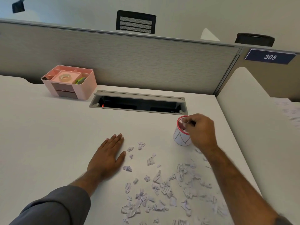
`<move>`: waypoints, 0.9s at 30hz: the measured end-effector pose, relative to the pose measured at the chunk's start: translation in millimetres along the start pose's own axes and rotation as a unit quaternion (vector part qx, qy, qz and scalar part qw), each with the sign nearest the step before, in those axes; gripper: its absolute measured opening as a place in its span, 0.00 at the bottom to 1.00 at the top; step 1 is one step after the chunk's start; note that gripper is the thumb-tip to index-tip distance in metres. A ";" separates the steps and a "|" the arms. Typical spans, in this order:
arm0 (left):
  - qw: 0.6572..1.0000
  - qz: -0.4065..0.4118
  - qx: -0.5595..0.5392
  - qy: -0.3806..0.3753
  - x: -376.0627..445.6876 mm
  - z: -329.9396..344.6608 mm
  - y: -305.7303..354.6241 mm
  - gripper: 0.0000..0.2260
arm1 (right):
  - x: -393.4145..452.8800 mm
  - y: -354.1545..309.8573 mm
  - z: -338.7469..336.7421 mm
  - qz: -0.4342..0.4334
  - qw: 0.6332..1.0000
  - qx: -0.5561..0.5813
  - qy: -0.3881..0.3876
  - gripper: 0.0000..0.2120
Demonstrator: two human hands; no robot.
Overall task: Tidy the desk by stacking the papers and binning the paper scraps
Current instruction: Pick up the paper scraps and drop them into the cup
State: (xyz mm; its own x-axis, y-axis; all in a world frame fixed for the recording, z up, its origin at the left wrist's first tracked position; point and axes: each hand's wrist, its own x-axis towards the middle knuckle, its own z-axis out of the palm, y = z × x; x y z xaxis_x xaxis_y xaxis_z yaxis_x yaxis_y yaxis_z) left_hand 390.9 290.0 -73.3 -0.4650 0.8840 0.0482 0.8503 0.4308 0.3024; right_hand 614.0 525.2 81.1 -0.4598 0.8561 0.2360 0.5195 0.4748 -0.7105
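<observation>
Several torn paper scraps (162, 189) lie scattered over the near right part of the white desk (48, 135). A small white bin cup (181, 138) with a red rim and a zigzag pattern stands upright beyond them. My right hand (201, 130) hovers at the cup's mouth, fingers curled and pinching pale paper scraps over the opening. My left hand (108, 153) rests flat on the desk, fingers straight, just left of the scraps. Printed papers (290, 111) lie on the neighbouring desk at the far right edge.
A pink desk organiser (69, 82) holding a tape roll stands at the back left. An open cable tray slot (138, 103) is set into the desk behind the cup. A grey partition (129, 59) closes the back, and a white divider (243, 103) the right.
</observation>
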 end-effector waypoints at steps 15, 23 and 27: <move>1.000 0.001 -0.003 -0.002 1.9 1.6 -0.9 0.31 | 30.5 11.2 -6.3 0.013 0.997 -0.072 0.014 0.10; 1.000 0.004 -0.022 0.007 0.9 0.9 -0.2 0.27 | -30.3 -3.2 55.9 -0.104 0.983 -0.036 -0.147 0.11; 1.000 0.007 -0.021 0.008 1.3 0.2 -1.9 0.26 | -55.6 8.2 103.5 -0.082 0.952 -0.104 -0.275 0.23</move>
State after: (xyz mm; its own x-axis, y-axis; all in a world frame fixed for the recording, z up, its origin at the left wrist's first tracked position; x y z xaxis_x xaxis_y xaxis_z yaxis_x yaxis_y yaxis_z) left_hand 388.7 290.4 -74.0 -0.4574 0.8867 0.0672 0.8455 0.4103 0.3416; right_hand 569.3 460.4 -6.5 -0.8255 0.5569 -0.0916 0.5129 0.6726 -0.5335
